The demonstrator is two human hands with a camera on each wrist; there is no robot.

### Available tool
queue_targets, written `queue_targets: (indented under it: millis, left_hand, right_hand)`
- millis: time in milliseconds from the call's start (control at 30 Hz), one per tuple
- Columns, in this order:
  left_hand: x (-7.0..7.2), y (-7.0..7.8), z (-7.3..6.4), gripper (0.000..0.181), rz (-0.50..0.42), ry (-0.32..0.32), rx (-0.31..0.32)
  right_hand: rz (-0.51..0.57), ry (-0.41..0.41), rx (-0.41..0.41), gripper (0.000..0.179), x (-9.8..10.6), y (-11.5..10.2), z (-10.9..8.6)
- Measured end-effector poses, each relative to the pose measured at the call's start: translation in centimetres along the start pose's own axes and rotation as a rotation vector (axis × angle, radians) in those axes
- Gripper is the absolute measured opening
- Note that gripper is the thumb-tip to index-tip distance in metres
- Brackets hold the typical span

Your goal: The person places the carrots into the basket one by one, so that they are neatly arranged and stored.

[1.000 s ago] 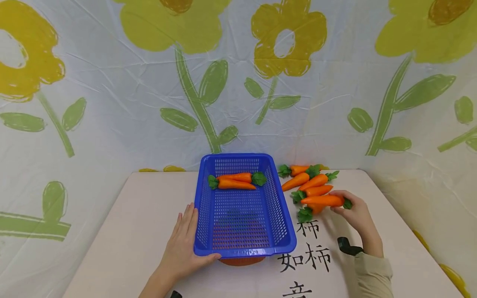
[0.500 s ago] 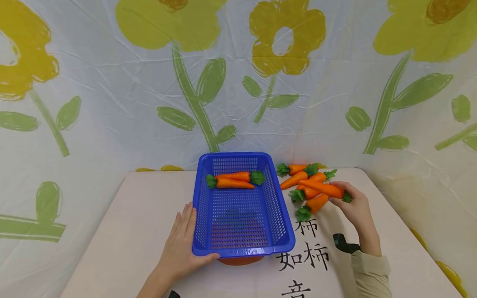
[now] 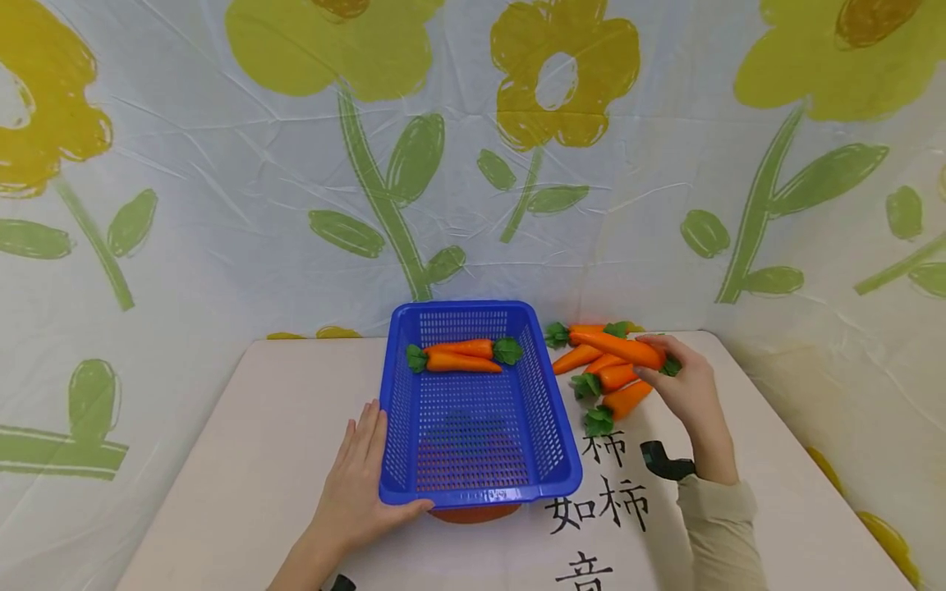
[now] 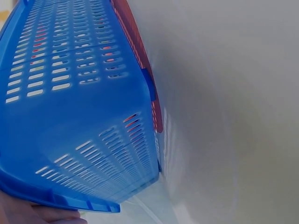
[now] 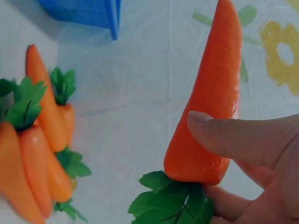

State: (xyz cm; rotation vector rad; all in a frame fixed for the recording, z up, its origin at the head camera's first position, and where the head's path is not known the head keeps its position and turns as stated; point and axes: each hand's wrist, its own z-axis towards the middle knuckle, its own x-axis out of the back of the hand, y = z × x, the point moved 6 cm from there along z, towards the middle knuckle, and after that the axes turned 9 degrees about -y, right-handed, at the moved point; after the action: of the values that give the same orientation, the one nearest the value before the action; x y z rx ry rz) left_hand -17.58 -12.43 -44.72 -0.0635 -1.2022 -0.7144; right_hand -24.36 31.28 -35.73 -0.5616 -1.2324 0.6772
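Observation:
My right hand (image 3: 687,382) pinches a carrot (image 3: 621,346) by its thick end, thumb on one side. Its green leaves (image 5: 175,200) hang below the grip in the right wrist view, and its tip points up and away. Beneath the raised carrot, several more carrots (image 3: 624,400) lie in a loose pile on the table. Flat along the left side of a blue plastic basket (image 3: 473,496) rests my left hand (image 3: 355,484), fingers straight and thumb at the front rim. Inside the basket, near its far end, two carrots (image 3: 466,361) lie side by side with leaves at opposite ends.
The basket stands over a reddish-brown flat piece (image 3: 476,515) that shows past its front edge. Black written characters (image 3: 599,505) mark the white table (image 3: 244,476). A flower-printed cloth (image 3: 576,246) hangs right behind the table.
My right hand has lifted the carrot up off the pile and carried it away from me and slightly left. The left hand stays at the basket.

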Motion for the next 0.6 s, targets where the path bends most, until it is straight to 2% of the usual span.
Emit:
queue_targets:
  millis: [133,367,600]
  left_hand:
    - [0.1,0.0,0.0,0.128,0.012,0.017,-0.017]
    - [0.0,-0.1,0.0,0.128,0.035,0.012,-0.014]
    - [0.0,-0.1,0.0,0.129,0.035,0.003,-0.006]
  right_hand:
    - [0.006,-0.021,-0.025,0.042,-0.3,-1.4,0.7]
    - [0.013,-0.065,-0.078,0.042,-1.4,-3.9,2.2]
    - [0.032,-0.100,-0.064,0.042,-2.6,-6.4,3.7]
